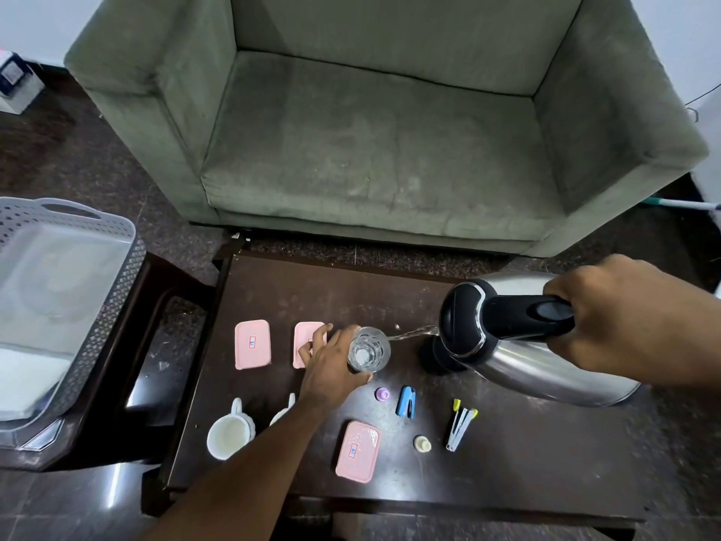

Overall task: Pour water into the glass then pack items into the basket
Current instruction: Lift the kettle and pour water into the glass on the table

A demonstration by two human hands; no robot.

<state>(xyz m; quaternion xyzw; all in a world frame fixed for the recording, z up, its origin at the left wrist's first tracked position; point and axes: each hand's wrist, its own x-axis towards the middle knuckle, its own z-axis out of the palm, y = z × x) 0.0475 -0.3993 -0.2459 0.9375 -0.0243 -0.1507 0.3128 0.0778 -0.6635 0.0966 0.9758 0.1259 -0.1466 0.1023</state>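
A clear glass (369, 349) stands on the dark low table (312, 290), and my left hand (331, 357) is wrapped around its left side. My right hand (620, 318) grips the black handle of a steel kettle (519, 345), tilted left above the table. A thin stream of water runs from its spout into the glass. A grey perforated basket (117, 247) sits on a side table at the far left. On the table lie three pink lidded boxes (252, 344) (306, 341) (357, 451) and two white cups (228, 433) (283, 413), the second partly behind my forearm.
A blue stapler (406, 401), a purple cap (382, 394), a cream cap (422, 443) and a bundle of pens (460, 427) lie near the table's front. The kettle's black base (433, 357) sits under the spout. A green armchair (370, 150) stands behind the table.
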